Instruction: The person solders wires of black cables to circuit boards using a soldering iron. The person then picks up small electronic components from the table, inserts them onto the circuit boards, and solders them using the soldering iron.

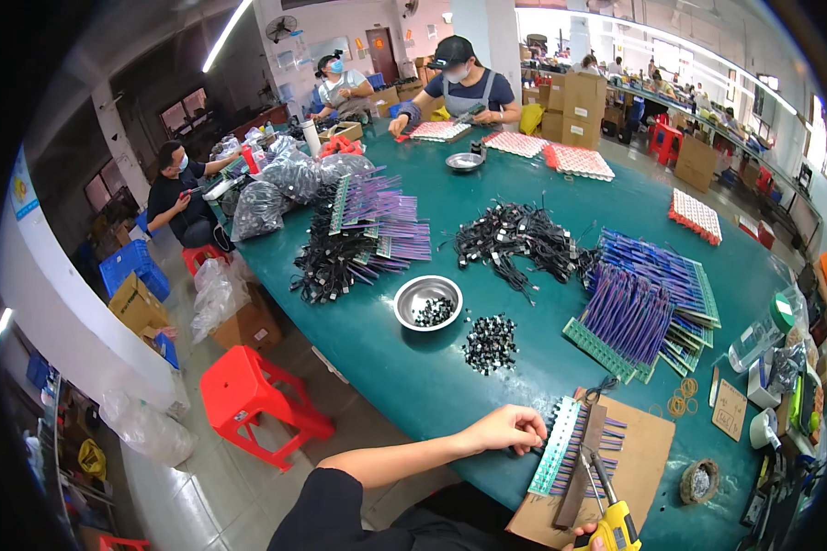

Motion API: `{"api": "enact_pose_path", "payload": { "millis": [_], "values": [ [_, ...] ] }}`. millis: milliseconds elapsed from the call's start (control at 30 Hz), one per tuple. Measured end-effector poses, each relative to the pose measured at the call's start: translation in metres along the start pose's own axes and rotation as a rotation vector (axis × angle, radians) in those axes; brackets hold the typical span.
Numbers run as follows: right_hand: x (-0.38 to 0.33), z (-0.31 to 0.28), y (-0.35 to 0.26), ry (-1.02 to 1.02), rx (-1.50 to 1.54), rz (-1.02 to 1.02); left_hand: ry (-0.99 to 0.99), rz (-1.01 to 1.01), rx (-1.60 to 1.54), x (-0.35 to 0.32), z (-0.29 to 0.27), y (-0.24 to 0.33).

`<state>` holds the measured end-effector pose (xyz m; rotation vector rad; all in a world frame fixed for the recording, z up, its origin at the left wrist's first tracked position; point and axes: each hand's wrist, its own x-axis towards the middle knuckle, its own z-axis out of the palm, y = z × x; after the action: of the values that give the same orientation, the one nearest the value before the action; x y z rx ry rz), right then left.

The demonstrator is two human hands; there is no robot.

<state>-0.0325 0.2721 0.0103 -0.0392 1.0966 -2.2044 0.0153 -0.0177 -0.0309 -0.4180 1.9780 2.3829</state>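
Our right hand [586, 544], barely in view at the lower edge, is closed around the yellow-handled cutters [613, 514]. The pale green comb strip [557, 446] lies on the cardboard sheet [648, 450]; it looks light and bendy (best pinched along its edge). Our left hand [505, 429], fingers curled, pins its near end. Beyond sits a steel bowl [427, 302].

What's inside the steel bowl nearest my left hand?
The steel bowl holds a small cluster of dark parts on its right side; the rest of its bottom shows bare metal. Whatever lies beneath that cluster is covered.
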Motion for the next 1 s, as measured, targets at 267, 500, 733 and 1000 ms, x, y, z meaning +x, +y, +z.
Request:
{"api": "enact_pose_path", "payload": {
  "millis": [267, 500, 733, 1000],
  "values": [
    [-0.009, 0.004, 0.016, 0.165, -0.114, -0.135, 0.057, -0.107, -0.068, -0.01, -0.004, 0.023],
    [-0.011, 0.007, 0.013, 0.131, -0.156, -0.072, 0.043, -0.122, 0.06, 0.004, 0.005, 0.02],
    [-0.021, 0.007, 0.017, 0.097, -0.226, 0.02, 0.086, -0.156, 0.094, 0.012, 0.012, 0.021],
    [-0.018, 0.017, 0.018, 0.158, -0.298, 0.04, 0.05, -0.208, 0.105, 0.015, 0.011, 0.024]
  ]
}}
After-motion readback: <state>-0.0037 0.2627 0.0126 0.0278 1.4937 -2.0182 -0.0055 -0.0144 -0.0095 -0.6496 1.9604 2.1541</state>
